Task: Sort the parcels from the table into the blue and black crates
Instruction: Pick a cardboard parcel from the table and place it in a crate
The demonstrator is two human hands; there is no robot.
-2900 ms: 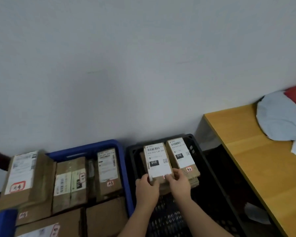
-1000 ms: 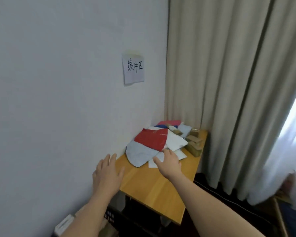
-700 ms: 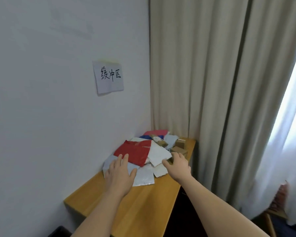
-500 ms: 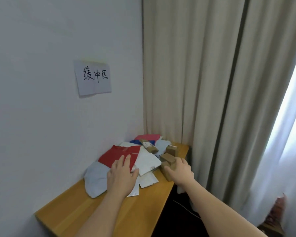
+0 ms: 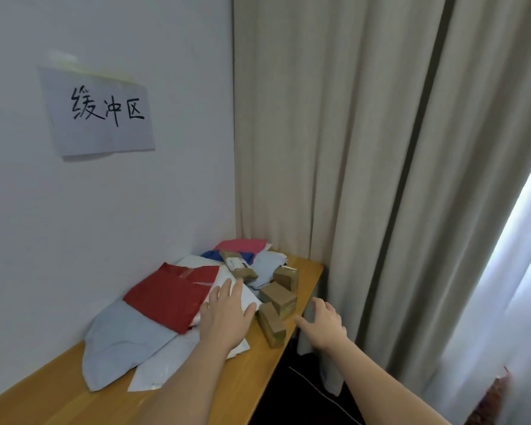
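Observation:
A heap of parcels lies on the wooden table (image 5: 242, 381) against the wall: a red mailer bag (image 5: 169, 294), a pale blue bag (image 5: 117, 342), white bags (image 5: 166, 360) and several small brown boxes (image 5: 278, 297). My left hand (image 5: 226, 311) hovers flat, fingers spread, over the white bag just left of the boxes. My right hand (image 5: 322, 325) is out past the table's right edge, fingers relaxed, close to the nearest brown box (image 5: 272, 325). Neither hand holds anything. The blue and black crates are out of view.
A paper sign (image 5: 100, 113) with handwritten characters hangs on the white wall. Beige curtains (image 5: 365, 179) hang right behind the table's far and right edges. Dark floor with a cable lies below the table's right side.
The view swung from the crates to the table. Both hands, empty after leaving the box in the black crate, have reached forward over the parcel heap; the right one now sits beside the brown boxes.

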